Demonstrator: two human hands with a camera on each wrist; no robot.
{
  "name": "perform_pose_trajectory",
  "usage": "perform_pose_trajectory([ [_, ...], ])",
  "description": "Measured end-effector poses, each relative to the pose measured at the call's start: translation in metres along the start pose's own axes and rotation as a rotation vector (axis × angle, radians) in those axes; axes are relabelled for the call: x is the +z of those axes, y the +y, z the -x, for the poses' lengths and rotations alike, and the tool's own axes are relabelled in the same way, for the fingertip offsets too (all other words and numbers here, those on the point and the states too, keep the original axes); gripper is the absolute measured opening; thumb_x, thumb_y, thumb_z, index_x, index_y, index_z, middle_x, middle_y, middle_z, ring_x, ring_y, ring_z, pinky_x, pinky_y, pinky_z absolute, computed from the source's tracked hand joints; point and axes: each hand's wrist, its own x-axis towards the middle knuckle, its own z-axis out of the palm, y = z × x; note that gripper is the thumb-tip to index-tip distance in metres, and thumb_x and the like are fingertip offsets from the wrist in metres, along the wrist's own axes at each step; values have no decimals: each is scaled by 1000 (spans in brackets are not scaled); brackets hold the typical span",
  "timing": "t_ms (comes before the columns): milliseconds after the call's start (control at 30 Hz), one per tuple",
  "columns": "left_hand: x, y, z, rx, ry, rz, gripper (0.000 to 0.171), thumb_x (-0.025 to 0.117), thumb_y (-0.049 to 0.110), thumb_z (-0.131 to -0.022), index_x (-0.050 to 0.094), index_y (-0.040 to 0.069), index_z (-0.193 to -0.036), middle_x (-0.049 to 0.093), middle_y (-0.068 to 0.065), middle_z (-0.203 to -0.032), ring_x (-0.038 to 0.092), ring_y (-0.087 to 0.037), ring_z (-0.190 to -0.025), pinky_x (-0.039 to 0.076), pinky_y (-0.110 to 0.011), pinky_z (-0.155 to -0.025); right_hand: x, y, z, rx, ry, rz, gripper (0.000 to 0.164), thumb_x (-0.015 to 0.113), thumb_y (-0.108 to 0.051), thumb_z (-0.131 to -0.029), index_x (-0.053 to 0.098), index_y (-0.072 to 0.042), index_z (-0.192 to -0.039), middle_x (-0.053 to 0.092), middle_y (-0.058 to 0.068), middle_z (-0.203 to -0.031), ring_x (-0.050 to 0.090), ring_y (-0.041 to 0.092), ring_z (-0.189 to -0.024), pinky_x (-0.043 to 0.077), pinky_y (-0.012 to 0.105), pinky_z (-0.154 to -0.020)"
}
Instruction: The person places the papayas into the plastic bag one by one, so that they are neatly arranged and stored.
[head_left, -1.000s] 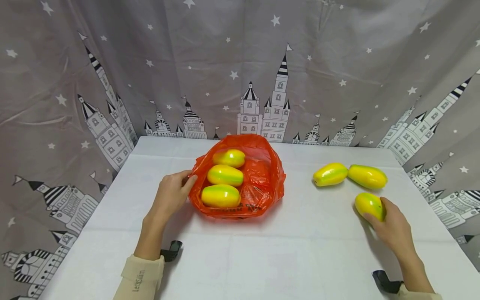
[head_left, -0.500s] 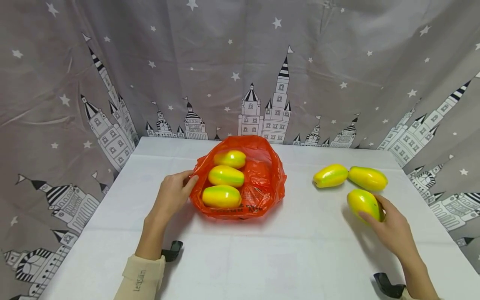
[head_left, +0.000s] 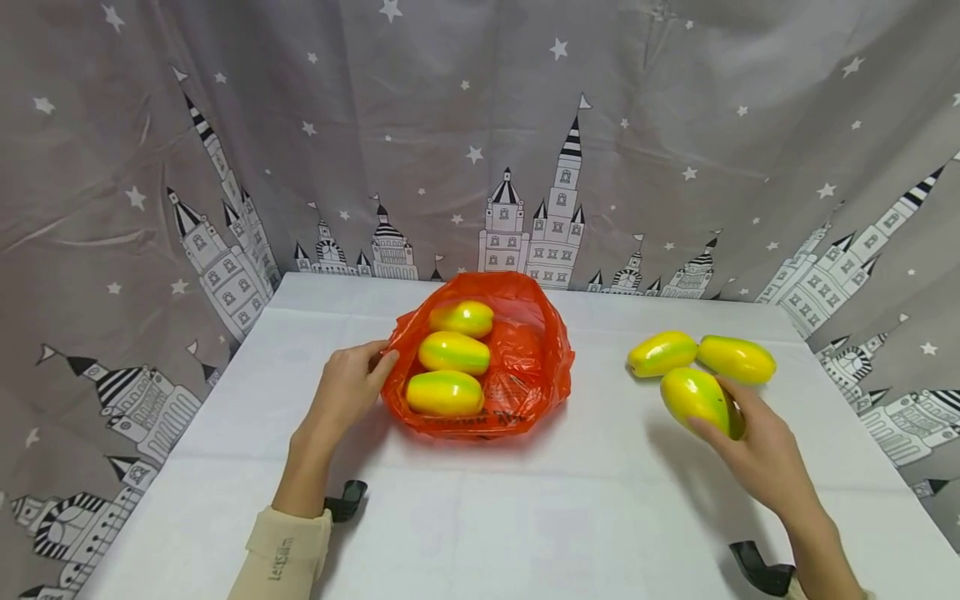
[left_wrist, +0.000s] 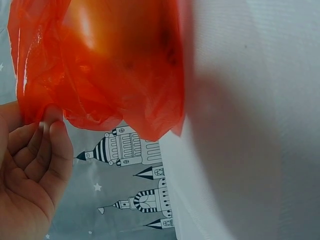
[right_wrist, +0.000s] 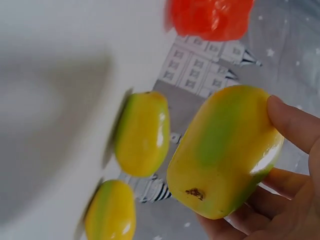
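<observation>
A red plastic bag (head_left: 555,367) stands wide-mouthed in the middle of the table, with three yellow-green papayas (head_left: 453,352) lying in its left half. My left hand (head_left: 348,387) pinches the bag's left rim between thumb and fingers, as the left wrist view shows too. In my right hand (head_left: 761,446) is another papaya (head_left: 693,400), gripped at its right end. This papaya (right_wrist: 225,150) is held above the table, its brown stem spot showing in the right wrist view. Two further papayas (head_left: 663,353) lie end to end just behind it.
A white cloth covers the table (head_left: 510,517). Behind and at both sides hangs a grey curtain (head_left: 420,108) printed with castles and stars. A black wrist mount (head_left: 761,569) juts from the right forearm, and a similar mount (head_left: 347,502) from the left.
My right hand has lifted its papaya off the table and carried it leftward, nearer the bag. The left hand keeps its pinch on the bag's rim.
</observation>
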Motion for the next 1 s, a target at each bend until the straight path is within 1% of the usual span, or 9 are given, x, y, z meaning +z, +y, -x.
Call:
perform_pose_trajectory([
  [100,0,0,-1,-3,-2,0,36,58,18,-101,63,-7,-126,69,-22,-109,65,-33,-92,56,-47,-84,3,-10,-1,-45,14,-22,63,78,-20,-87,49,4,-137,57,26,-127,55,40,-106,45,53,-81],
  [200,1,0,-1,-8,-5,1,36,58,18,-101,63,-6,-126,69,-22,-111,65,-34,-94,55,-47,-85,8,-18,-2,-74,18,-41,63,80,-19,-85,51,3,-136,59,23,-127,57,39,-107,47,37,-83],
  [300,1,0,-2,-11,-9,1,36,58,19,-101,62,-6,-127,69,-22,-111,65,-34,-94,55,-46,-85,12,-26,-3,-95,20,-64,63,81,-18,-84,52,3,-136,60,21,-127,58,36,-105,43,20,-82],
  [367,1,0,-2,-12,-11,-1,37,58,19,-101,62,-6,-127,69,-22,-110,65,-34,-94,55,-46,-85,15,-32,-5,-106,17,-81,63,81,-18,-84,52,3,-136,61,19,-127,58,33,-104,40,14,-80],
  [500,2,0,-1,-15,-11,-7,37,58,19,-101,62,-7,-127,69,-22,-110,65,-33,-94,55,-46,-85,21,-49,-10,-119,-4,-107,62,80,-20,-84,53,0,-136,62,16,-124,59,30,-103,44,18,-80],
  [667,1,-1,-1,-13,-10,-7,36,58,18,-101,62,-7,-126,69,-22,-110,65,-33,-93,55,-46,-85,29,-72,-18,-143,-33,-136,61,80,-22,-85,53,-3,-137,62,13,-126,58,28,-105,50,38,-83],
  [767,1,-1,-1,-9,-10,-6,36,58,18,-101,63,-7,-126,69,-22,-109,65,-33,-91,56,-46,-84,34,-85,-24,-163,-60,-168,62,79,-23,-86,53,-3,-138,61,12,-129,57,28,-111,50,49,-91],
  [900,1,-1,-1,-1,-9,-6,36,58,18,-101,63,-7,-125,70,-21,-107,65,-32,-89,56,-45,-82,43,-102,-34,-193,-94,-223,62,79,-23,-86,53,-5,-139,59,10,-132,55,26,-116,47,50,-97],
  [1000,1,-1,-2,2,-7,-5,36,58,18,-101,63,-7,-125,70,-21,-107,65,-32,-89,57,-45,-82,51,-115,-44,-224,-115,-259,63,79,-21,-86,52,-5,-140,58,9,-136,54,25,-121,45,48,-101],
])
